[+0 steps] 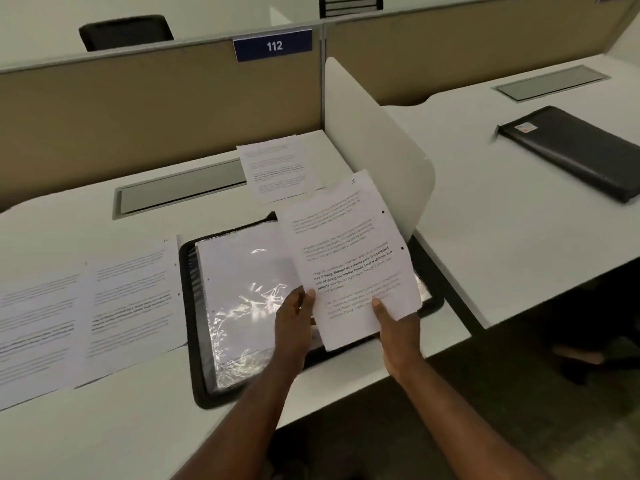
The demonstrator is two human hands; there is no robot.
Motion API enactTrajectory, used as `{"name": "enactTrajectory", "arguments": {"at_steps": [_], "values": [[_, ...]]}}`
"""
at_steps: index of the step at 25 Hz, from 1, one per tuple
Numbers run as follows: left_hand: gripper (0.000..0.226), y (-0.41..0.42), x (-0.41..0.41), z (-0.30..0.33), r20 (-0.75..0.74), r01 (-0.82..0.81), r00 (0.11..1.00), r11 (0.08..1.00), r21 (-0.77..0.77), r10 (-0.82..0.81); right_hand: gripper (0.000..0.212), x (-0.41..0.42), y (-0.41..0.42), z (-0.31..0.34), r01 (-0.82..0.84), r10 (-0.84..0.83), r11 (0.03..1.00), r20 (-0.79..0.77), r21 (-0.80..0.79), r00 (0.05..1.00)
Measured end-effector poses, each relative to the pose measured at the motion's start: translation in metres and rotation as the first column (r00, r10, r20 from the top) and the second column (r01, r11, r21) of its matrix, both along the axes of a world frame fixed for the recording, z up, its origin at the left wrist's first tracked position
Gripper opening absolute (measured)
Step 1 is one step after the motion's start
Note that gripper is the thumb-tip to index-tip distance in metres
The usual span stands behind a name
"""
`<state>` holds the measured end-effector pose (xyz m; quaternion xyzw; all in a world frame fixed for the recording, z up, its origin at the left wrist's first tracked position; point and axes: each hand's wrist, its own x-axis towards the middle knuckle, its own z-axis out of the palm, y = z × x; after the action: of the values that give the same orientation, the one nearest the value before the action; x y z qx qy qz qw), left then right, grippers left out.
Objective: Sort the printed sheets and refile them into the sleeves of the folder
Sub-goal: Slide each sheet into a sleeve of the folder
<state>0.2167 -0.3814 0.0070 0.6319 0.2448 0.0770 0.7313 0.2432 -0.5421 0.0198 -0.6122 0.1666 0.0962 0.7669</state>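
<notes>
Held above the open folder point(204, 344): one printed sheet point(349, 258), white, tilted a little to the right, with several short paragraphs of grey text and two or three lines in bold near the middle. Two punched holes along its right edge, and a small handwritten mark near the top right corner (looks like a 5, but not sure). Bottom edge slightly uneven at the right corner.

Gripped at the lower left edge by the left hand point(294, 317), thumb on the front of the paper, other fingers hidden behind. Gripped at the lower right by the right hand point(394, 327), thumb also pressed on the printed side, fingers curled under.

Below, lying flat on the white desk point(104, 427): black folder, open, with a clear plastic sleeve point(249, 299) on top, wrinkled and shining from the light. Edges of more sleeves visible at its left side.

Left of the folder, touching it: two more printed sheets point(86, 317) side by side, flat on the desk. Behind the folder, another sheet point(280, 168), partly over a grey cable tray lid point(180, 192).

On the neighbouring desk, beyond the white divider point(377, 140): a closed black folder point(575, 150).
</notes>
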Motion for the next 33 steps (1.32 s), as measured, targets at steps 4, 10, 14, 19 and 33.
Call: {"name": "enactTrajectory", "arguments": {"at_steps": [4, 10, 14, 19, 33], "values": [[0.022, -0.022, 0.005, -0.014, -0.040, 0.155, 0.988, 0.918, 0.364, -0.151, 0.042, -0.012, -0.055, 0.001, 0.107, -0.108, 0.994, 0.028, 0.012, 0.994], [0.071, -0.041, 0.025, -0.042, -0.352, 0.460, 0.821, 0.154, 0.875, -0.450, 0.057, -0.035, -0.118, -0.014, 0.248, -0.248, 0.968, 0.014, -0.027, 0.969], [0.047, -0.050, 0.028, -0.043, -0.417, 0.438, 0.787, -0.065, 0.897, -0.455, 0.054, -0.049, -0.134, -0.015, 0.280, -0.280, 0.960, 0.013, -0.023, 0.960], [0.014, -0.048, 0.017, -0.036, -0.336, 0.296, 0.841, -0.159, 0.942, -0.424, 0.052, -0.059, -0.139, -0.011, 0.296, -0.297, 0.955, 0.033, 0.026, 0.954], [0.026, -0.054, 0.006, -0.032, -0.437, 0.366, 0.820, -0.248, 0.897, -0.370, 0.042, -0.066, -0.137, -0.005, 0.300, -0.302, 0.953, 0.058, 0.041, 0.951]]}}
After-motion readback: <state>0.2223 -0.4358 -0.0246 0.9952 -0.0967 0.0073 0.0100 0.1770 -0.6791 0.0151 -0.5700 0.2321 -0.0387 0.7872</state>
